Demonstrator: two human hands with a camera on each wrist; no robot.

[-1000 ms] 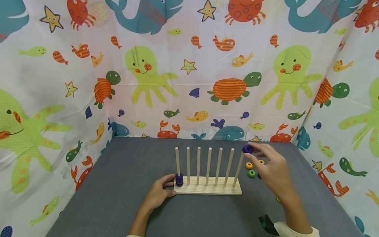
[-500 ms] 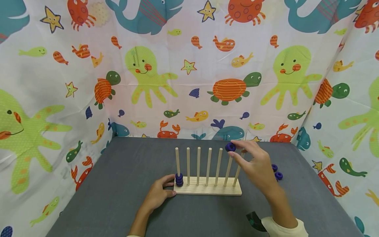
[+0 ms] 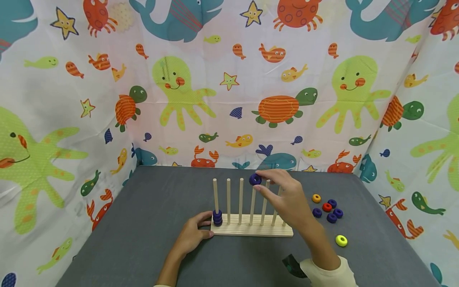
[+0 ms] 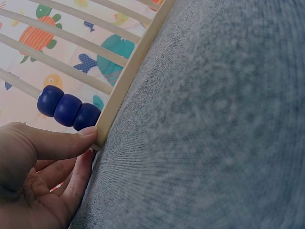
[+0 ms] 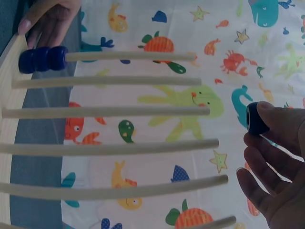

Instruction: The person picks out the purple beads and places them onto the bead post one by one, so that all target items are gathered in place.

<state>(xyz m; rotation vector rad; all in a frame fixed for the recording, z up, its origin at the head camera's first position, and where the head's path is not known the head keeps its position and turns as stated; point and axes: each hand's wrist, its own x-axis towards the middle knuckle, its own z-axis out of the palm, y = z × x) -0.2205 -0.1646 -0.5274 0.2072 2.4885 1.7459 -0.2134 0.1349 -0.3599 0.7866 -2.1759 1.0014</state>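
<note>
A white curtain (image 3: 229, 59) printed with sea animals hangs behind a gray desk (image 3: 165, 191). On it, immediately right of the left hand (image 3: 193, 231), stands a wooden rack (image 3: 251, 230) with upright pegs; that hand pinches its end between thumb and fingers. The right hand (image 3: 287, 195), raised, is nearly closed, thumb and fingertip gripping a blue bead (image 3: 255, 179) clear of the pegs. Beside the left hand, three stacked beads (image 3: 217, 218) encircle the end peg. Right of the right hand lie loose beads: blue (image 3: 317, 213), red (image 3: 327, 207), orange (image 3: 316, 198), yellow (image 3: 341, 240).

Rightmost peg (image 3: 284, 223) — mostly hidden behind right hand (image 3: 288, 195); base (image 5: 10, 98) — cut off in right wrist view.
</note>
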